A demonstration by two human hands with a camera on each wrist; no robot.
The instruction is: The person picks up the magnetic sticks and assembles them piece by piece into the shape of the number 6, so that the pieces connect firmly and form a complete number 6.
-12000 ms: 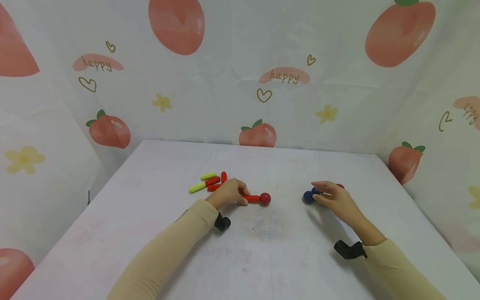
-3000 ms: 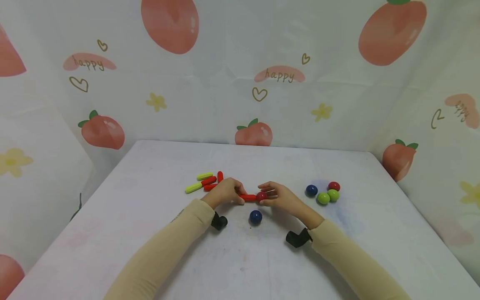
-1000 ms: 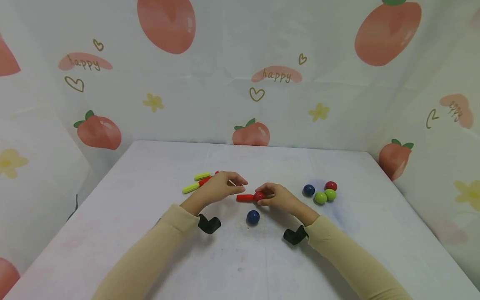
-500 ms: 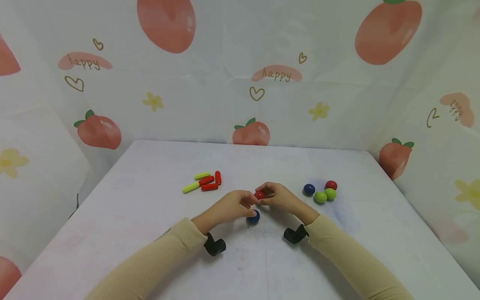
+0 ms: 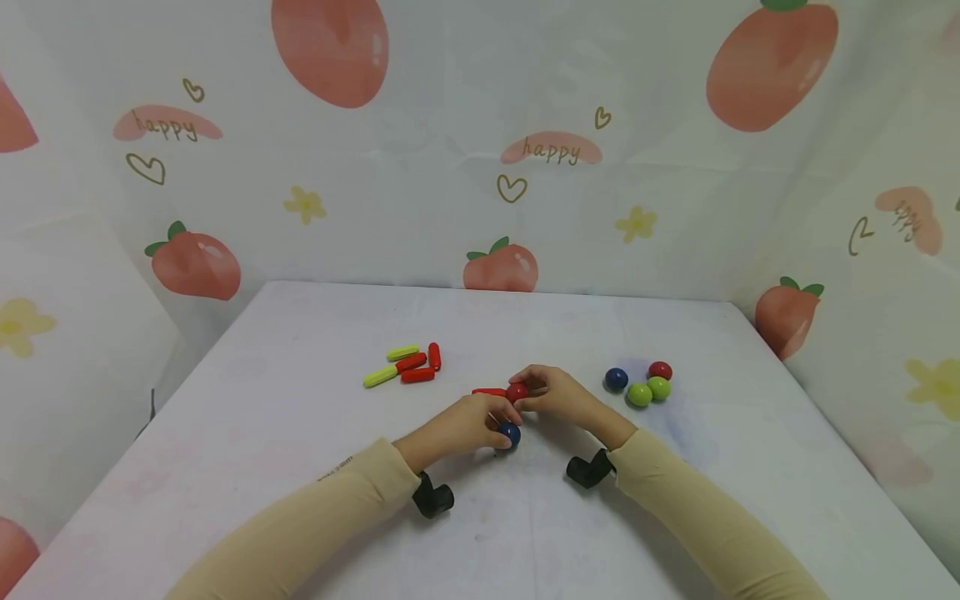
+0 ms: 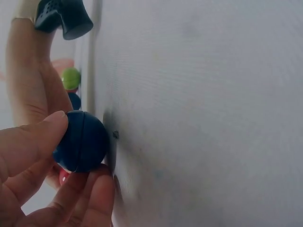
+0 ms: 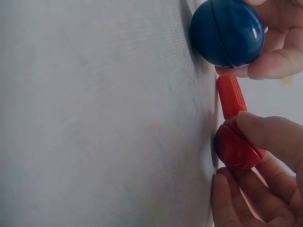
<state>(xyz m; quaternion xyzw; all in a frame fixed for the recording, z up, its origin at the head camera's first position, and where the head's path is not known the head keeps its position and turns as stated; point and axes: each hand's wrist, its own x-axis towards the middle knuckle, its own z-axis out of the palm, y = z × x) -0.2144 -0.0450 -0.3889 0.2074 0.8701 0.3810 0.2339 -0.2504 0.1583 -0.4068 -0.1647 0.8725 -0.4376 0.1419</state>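
In the head view my left hand (image 5: 461, 427) grips a blue ball (image 5: 511, 434) near the middle of the table. Its thumb and fingers press on opposite sides of the ball (image 6: 81, 142) in the left wrist view. Just behind it, my right hand (image 5: 562, 400) pinches a red ball (image 5: 517, 392) between thumb and fingers. A red stick (image 5: 489, 392) lies end-on to this ball, pointing left, partly covered by my left hand. The right wrist view shows the red stick (image 7: 231, 97) against the red ball (image 7: 236, 144), with the blue ball (image 7: 228, 33) close by.
Red sticks (image 5: 417, 376) and yellow-green sticks (image 5: 380, 377) lie grouped at the back left of the white table (image 5: 480, 533). Toward the right sit a blue ball (image 5: 617, 379), a red ball (image 5: 660, 371) and two green balls (image 5: 639, 395). A patterned cloth (image 5: 420, 183) hangs behind.
My right hand came from the right-hand balls to the red ball, and a blue ball now lies mid-table. My left hand let go of the red stick, moved forward to this blue ball and gripped it.
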